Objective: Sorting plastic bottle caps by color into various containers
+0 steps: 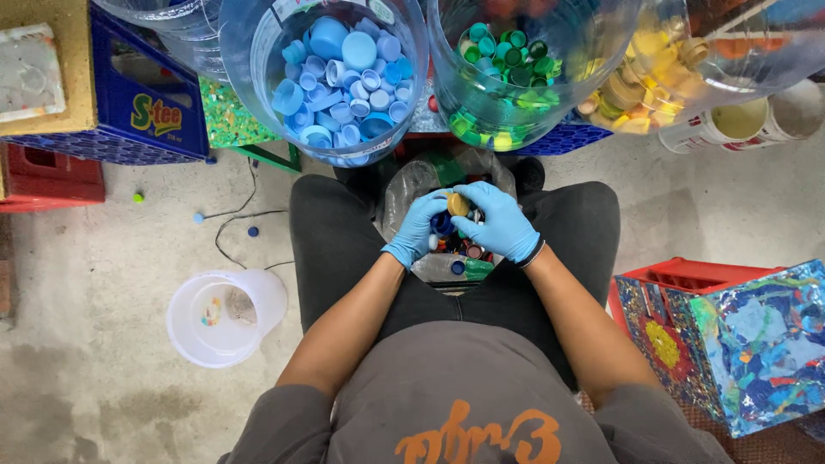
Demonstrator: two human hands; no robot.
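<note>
Concrete floor (pixel 103 283): both gloved hands, left hand (pixel 418 227) and right hand (pixel 498 222), pinch what seems a yellow cap (pixel 458 204).

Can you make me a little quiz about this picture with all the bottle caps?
1. What colour are the caps in the clear jar on the left?
2. True or false: the left hand and right hand are bare.
3. What small thing do the hands hold over the bag of mixed caps?

Key
1. Blue.
2. False, both wear blue gloves.
3. A yellow cap.
</note>
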